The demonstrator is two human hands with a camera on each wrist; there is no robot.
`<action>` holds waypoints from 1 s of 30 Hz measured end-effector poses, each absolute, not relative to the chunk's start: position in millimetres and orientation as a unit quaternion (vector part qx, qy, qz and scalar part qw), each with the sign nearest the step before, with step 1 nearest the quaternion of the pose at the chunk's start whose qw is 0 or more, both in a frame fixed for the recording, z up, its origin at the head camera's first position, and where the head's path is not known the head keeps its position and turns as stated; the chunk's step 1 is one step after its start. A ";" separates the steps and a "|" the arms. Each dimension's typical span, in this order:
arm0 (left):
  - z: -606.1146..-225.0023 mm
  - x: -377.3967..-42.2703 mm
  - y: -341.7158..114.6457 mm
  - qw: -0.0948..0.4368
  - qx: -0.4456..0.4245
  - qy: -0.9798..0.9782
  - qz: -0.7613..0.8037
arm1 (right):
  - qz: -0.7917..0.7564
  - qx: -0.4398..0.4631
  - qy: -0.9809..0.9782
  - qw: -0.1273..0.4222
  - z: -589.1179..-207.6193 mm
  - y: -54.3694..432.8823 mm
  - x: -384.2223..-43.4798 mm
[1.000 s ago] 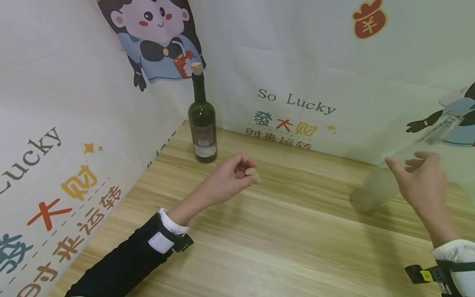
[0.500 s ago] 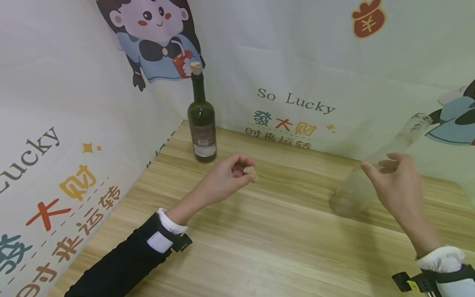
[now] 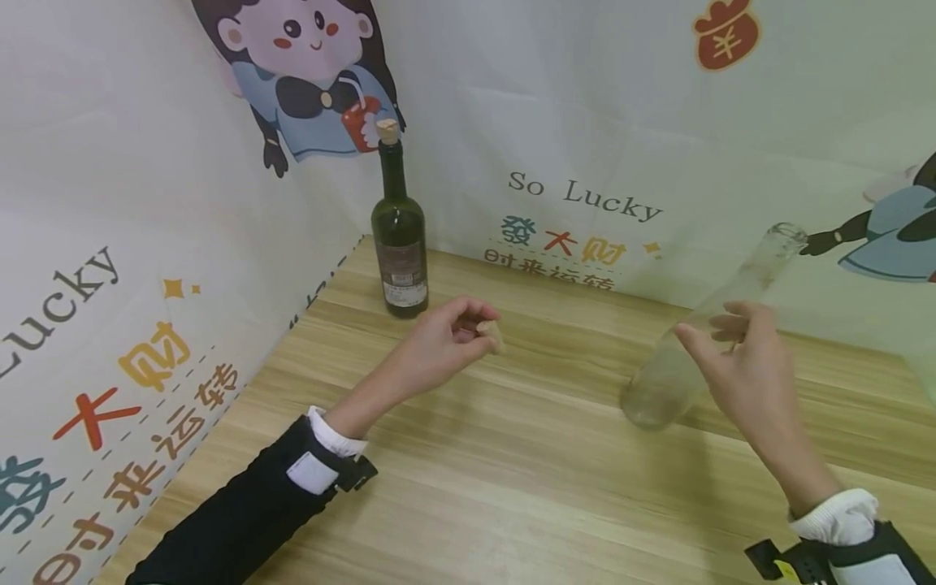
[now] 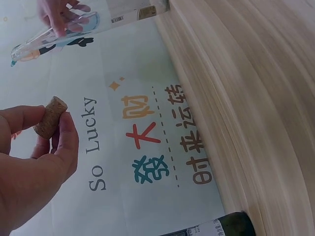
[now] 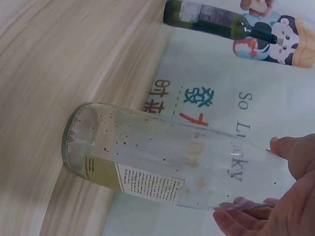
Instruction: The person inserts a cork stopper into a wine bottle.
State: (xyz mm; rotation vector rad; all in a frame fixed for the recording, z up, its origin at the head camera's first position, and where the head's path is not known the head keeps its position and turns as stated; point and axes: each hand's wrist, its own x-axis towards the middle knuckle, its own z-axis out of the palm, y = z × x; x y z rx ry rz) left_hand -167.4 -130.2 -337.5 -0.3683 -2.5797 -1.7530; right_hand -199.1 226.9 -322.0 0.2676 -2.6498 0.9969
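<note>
Between thumb and fingertips, my left hand (image 3: 449, 349) pinches a small tan cork (image 4: 50, 118) above the table. The right hand (image 3: 760, 398) grips a clear glass bottle (image 3: 654, 390) near its shoulder. That bottle leans, its bare mouth (image 3: 788, 233) toward the upper right of the head view. Dark specks and a gold-and-white label (image 5: 142, 184) show on its body in the right wrist view. Whether its base touches the table, I cannot tell. A dark green wine bottle (image 3: 400, 236) stands upright behind the left hand, a cork stopper (image 3: 388, 132) in its neck.
A wood-grain table (image 3: 468, 496) lies under both hands. White printed cloth (image 3: 585, 106) rises along its back edge, and another side of cloth (image 3: 88, 187) borders it on the left. The green bottle stands near that corner.
My right hand has carried the clear bottle leftward, nearer the left hand. The left hand with its cork has shifted only slightly; the green bottle stays in place.
</note>
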 end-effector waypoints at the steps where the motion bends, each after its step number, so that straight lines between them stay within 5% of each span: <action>1: -337.0 -167.8 -130.4 0.002 -0.117 -0.822 -0.557 | 0.349 0.095 -0.920 0.149 -321.9 224.6 -197.9; 30: -314.3 -169.9 -140.5 0.053 -0.124 -0.825 -0.548 | 0.376 0.182 -0.894 0.166 -327.9 154.7 -160.8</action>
